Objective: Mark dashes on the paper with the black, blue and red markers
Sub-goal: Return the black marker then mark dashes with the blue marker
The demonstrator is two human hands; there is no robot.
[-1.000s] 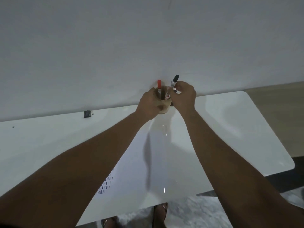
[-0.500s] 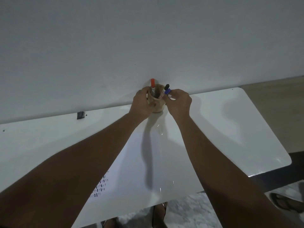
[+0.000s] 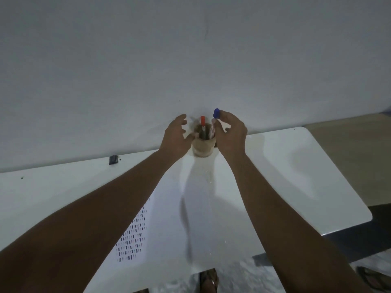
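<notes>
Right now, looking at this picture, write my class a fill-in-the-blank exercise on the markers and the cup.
1. The right hand pinches a marker with a ____ cap.
2. The marker standing in the cup has a ____ cap.
3. The cup stands at the table's far edge, next to the ____.
4. The dashes lie on the paper near the ____ forearm.

Missing words: blue; red; wall; left

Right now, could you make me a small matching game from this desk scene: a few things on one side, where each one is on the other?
Things:
1. red-capped marker
2. blue-capped marker
3. white paper sheet with dashes
4. small black clip

Places:
A. flat on the white table
B. standing in the tan round cup
C. against the wall, far left
D. pinched in the right hand

Pairs: 1-B, 2-D, 3-A, 4-C
</notes>
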